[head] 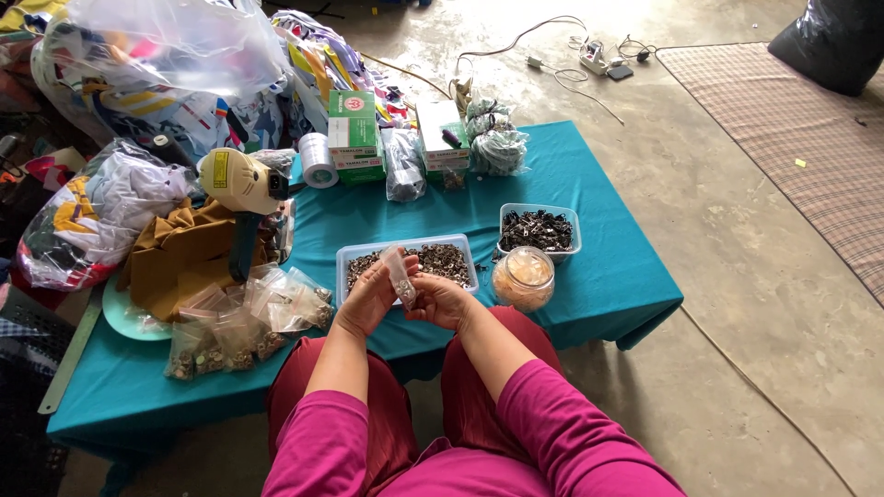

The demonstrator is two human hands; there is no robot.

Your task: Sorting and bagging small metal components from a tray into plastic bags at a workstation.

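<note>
Both my hands meet above the near edge of a low table covered in teal cloth [599, 276]. My left hand [366, 299] and my right hand [442, 299] together hold a small clear plastic bag [400, 273] with a few small metal pieces at its bottom. Just beyond the hands sits a pale blue rectangular tray [348, 255] full of small dark metal parts. A pile of filled small clear bags [249, 322] lies to the left of my left hand.
A round clear jar [523, 278] and a second tray of dark parts [540, 230] stand to the right. Green boxes [353, 133], a tape roll [317, 159], a yellow tool [241, 184], brown cloth and bagged fabric crowd the back left. A woven mat [801, 129] and cables lie on the concrete floor.
</note>
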